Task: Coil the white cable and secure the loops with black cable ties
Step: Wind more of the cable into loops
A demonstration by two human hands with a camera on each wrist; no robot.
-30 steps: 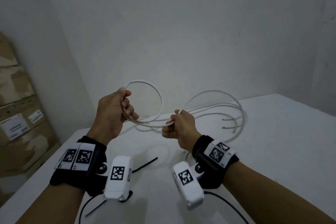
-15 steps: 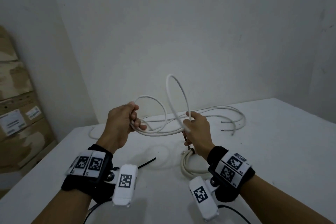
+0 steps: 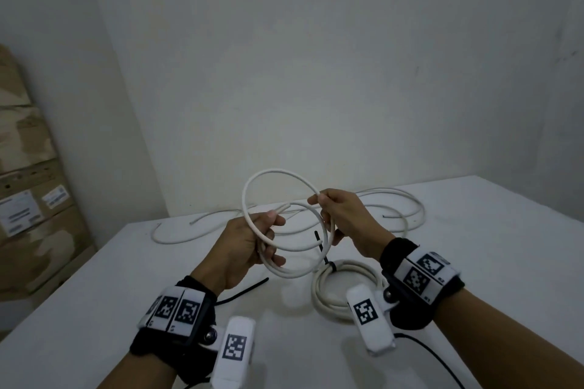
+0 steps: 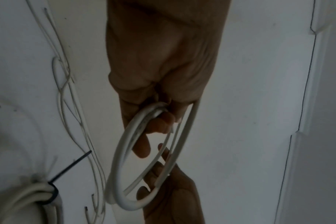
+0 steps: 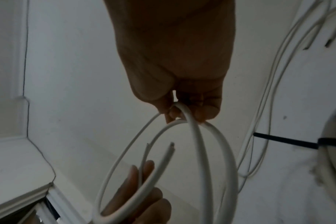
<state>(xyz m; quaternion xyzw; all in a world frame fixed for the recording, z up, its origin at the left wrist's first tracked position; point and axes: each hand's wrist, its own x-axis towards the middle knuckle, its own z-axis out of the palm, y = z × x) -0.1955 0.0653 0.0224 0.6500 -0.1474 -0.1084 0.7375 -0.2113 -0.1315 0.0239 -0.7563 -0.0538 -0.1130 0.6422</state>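
Observation:
Both hands hold a white cable (image 3: 252, 186) wound into loops above the table. My left hand (image 3: 249, 240) grips the left side of the loops, fingers curled round them (image 4: 142, 119). My right hand (image 3: 335, 215) pinches the right side of the loops (image 5: 186, 115). Two cut cable ends (image 5: 171, 147) stick out past the left fingers. A loose black cable tie (image 3: 243, 289) lies on the table under my left wrist. A finished white coil (image 3: 335, 271) bound by a black tie (image 3: 322, 246) lies beneath my right hand.
More loose white cables (image 3: 395, 199) sprawl over the back of the white table (image 3: 505, 262), with one strand (image 3: 177, 235) at the back left. Cardboard boxes (image 3: 28, 199) are stacked off the table's left side. Walls close in behind and to the right.
The hands came closer together and the tall upright loop in my right hand was folded over onto the loops in my left. The view dipped, showing more of the bound coil.

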